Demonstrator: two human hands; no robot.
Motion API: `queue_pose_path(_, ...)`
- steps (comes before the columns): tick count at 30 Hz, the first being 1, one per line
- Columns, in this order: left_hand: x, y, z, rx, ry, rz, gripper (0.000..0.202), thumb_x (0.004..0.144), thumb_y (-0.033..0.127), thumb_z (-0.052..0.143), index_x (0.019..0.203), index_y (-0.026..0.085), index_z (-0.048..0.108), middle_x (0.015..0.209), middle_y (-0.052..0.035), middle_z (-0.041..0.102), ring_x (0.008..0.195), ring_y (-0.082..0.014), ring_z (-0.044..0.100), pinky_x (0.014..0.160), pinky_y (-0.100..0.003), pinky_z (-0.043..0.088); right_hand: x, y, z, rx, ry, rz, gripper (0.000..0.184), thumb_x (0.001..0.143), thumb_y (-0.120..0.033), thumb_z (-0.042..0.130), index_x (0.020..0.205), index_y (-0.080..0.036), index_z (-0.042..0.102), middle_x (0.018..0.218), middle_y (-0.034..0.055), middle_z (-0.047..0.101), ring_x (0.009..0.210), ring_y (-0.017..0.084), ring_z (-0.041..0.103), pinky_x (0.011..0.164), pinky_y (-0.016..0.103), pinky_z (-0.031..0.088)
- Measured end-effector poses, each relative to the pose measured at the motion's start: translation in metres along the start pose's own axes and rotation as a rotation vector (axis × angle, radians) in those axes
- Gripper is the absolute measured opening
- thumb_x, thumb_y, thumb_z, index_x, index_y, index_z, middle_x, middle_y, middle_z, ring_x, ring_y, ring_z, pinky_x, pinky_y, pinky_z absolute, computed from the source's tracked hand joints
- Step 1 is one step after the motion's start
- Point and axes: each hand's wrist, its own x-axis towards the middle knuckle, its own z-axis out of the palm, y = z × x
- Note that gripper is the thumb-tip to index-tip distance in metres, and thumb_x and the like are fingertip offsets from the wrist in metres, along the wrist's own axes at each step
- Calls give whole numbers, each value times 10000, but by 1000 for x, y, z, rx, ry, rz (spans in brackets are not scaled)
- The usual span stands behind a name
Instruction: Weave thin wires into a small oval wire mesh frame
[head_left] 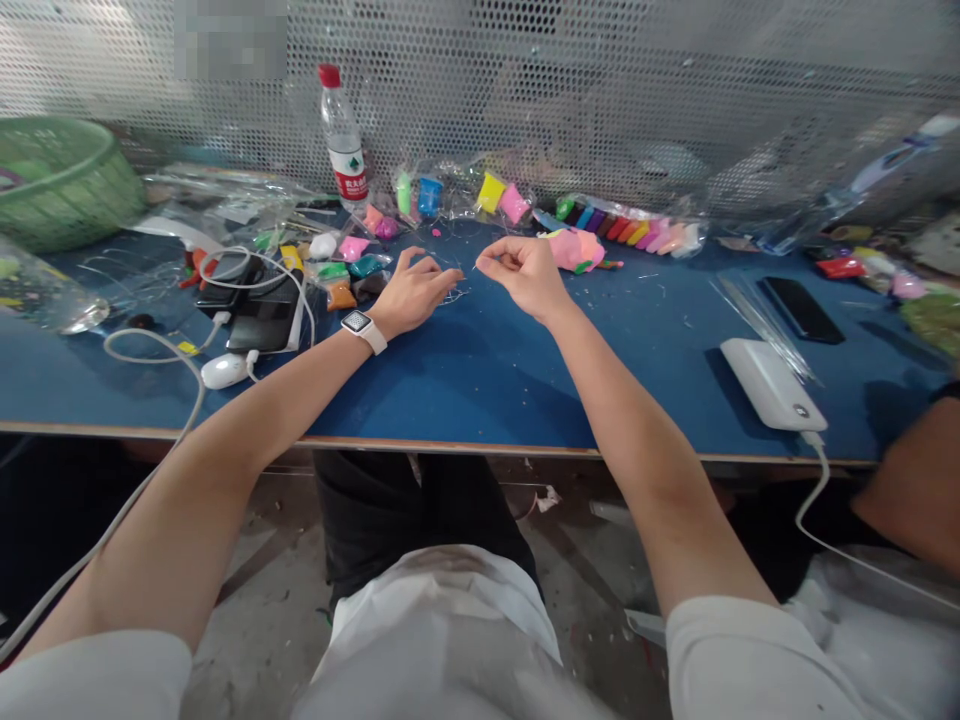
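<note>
R hand (525, 275) has thumb & index pinched narrow; can't tell what, if anything, is btwn the tips. L hand (412, 290) is palm-down, fingers loosely bent, thumb side facing R; can't tell if it grips anything. Thin strands (455, 295) lie by its fingertips. Both forearms angle in over the table (465, 390). Just beyond R hand: pink lump (577, 249) w/ green bits, prob. partly shaped; finer work looks underway, amt left unclear. L of L hand: colour packets (341, 294), apparently unused. Farther past R: bagged coloured sticks (639, 233).
</note>
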Motion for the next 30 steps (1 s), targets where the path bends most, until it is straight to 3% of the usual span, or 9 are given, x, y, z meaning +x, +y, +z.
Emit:
queue_pose_path(5,-3,0,5,-38,15,-71,549,1143,300,489,1670,175,577,1611,-220,672,1503,-410,606,1339,-673,387,-1,2,-14,-402,40,-45,305,1139,-486,646,1177,-239,821,977,86,718,1026,304,688,1037,455,547)
queue_pose_path(9,-4,-7,11,-14,-33,-116,492,1122,324,523,1555,137,662,1594,-248,663,1505,-454,595,1333,-704,389,4,26,-17,-530,117,55,332,1144,-373,632,1369,-196,799,1176,154,794,1166,356,722,1101,486,533)
queue_pose_path(11,-4,-9,12,-26,-36,-124,463,1125,342,532,1509,134,685,1546,-252,690,1498,-458,599,1345,-725,368,6,37,-17,-561,109,114,344,1120,-398,682,1350,-181,817,1125,157,811,1125,369,735,1061,496,549)
queue_pose_path(13,-3,-8,10,-36,-17,-114,451,1126,344,539,1507,149,683,1529,-246,701,1492,-447,602,1352,-732,361,5,41,-15,-547,117,136,352,1117,-479,690,1210,-181,853,1010,132,801,1026,346,737,1006,480,560)
queue_pose_path(17,-3,-1,2,-29,13,-46,430,1153,383,510,1489,190,697,1513,-201,722,1477,-411,611,1369,-696,362,1,23,-9,-341,188,71,605,1129,-747,570,964,-227,830,789,54,655,853,267,669,926,418,556)
queue_pose_path(20,-3,3,0,-46,-24,31,438,1150,430,530,1474,205,722,1486,-182,737,1460,-400,620,1389,-702,333,0,1,-3,-37,202,47,765,1063,-944,447,986,-284,827,706,13,487,687,230,544,727,389,527)
queue_pose_path(23,-3,1,3,-35,-63,50,373,1078,425,648,1339,208,803,1456,-186,740,1438,-422,623,1375,-734,329,3,-13,-2,158,165,76,814,991,-1033,438,1076,-323,827,652,-19,381,550,200,393,546,366,416)
queue_pose_path(27,-4,-6,6,-60,-93,36,253,1068,320,615,1098,206,839,1423,-183,738,1356,-407,646,1295,-700,432,9,-10,-5,188,147,130,859,928,-1074,498,1157,-312,822,600,-47,337,499,181,329,487,354,363)
queue_pose_path(30,-3,-9,6,-106,-123,53,248,1087,274,568,1075,207,806,1416,-179,739,1328,-387,655,1272,-671,458,10,2,-4,150,195,156,858,928,-1075,489,1145,-314,821,590,-53,332,494,186,330,480,357,369)
